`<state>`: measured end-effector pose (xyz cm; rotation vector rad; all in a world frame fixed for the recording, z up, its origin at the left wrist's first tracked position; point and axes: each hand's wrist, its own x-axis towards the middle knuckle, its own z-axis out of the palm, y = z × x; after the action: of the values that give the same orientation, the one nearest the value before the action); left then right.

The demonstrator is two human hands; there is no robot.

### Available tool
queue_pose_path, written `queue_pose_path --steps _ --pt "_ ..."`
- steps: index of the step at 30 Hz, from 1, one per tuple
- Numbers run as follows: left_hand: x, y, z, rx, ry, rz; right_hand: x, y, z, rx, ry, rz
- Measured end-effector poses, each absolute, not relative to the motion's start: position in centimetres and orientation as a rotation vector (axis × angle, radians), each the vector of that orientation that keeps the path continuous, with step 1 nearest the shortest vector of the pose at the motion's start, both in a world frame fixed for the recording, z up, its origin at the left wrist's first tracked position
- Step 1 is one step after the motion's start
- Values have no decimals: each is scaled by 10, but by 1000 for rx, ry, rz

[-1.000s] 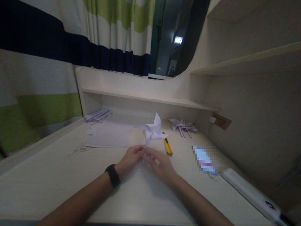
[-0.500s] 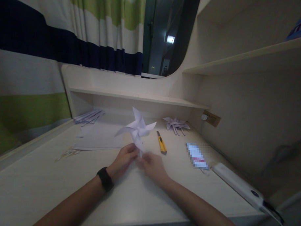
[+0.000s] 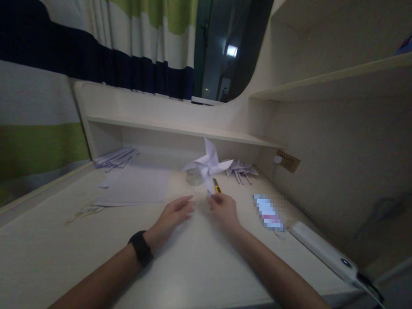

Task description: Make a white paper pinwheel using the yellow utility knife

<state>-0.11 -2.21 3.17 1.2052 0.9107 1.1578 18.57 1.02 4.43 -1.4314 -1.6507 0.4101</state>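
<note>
**Paper pinwheel held up in the right hand**

The right hand [image 3: 224, 208] is closed at the fingertips on the lower end of a white paper pinwheel [image 3: 208, 164], which stands upright above the bench [image 3: 195, 271], its blades spread at about 12 o'clock from the hand. The left hand [image 3: 173, 213] lies just to the 9 o'clock side of the right — fingers loosely extended, holding nothing, resting low over the bench surface and apart from the pinwheel. A black wristband [image 3: 141, 248] sits on the left wrist.

Directly behind the right hand, partly hidden by it, lies a yellow utility knife [image 3: 217, 187]. At 10 o'clock from the hands a sheet of white paper [image 3: 134, 190] lies flat, and further out, near the back corner, is a loose stack of folded papers [image 3: 117, 157]. At 1 o'clock from the right hand, against the back of the bench, a pile of finished pinwheels [image 3: 241, 169] lies flat. A small clear round object [image 3: 194, 176] sits behind the held pinwheel — what it is I cannot tell. At 3 to 4 o'clock, along the right edge, lies a long white device [image 3: 324, 254] with a cable. A striped curtain [image 3: 77, 60] hangs at the left.
</note>
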Motion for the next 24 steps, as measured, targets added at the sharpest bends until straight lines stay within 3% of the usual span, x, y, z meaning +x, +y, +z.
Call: queue_pose_path --steps 3,6,15,24 --pt "0 -21 24 1289 1035 1103 220 54 49 -1720 -1679 116" --pt "4 -22 18 1437 1094 1087 252 95 52 -1876 -1607 44" --pt "9 -21 10 1693 1212 1041 280 165 39 -2177 -1438 44" --pt "8 -22 9 1713 1228 1029 272 181 36 -2254 -1416 109"
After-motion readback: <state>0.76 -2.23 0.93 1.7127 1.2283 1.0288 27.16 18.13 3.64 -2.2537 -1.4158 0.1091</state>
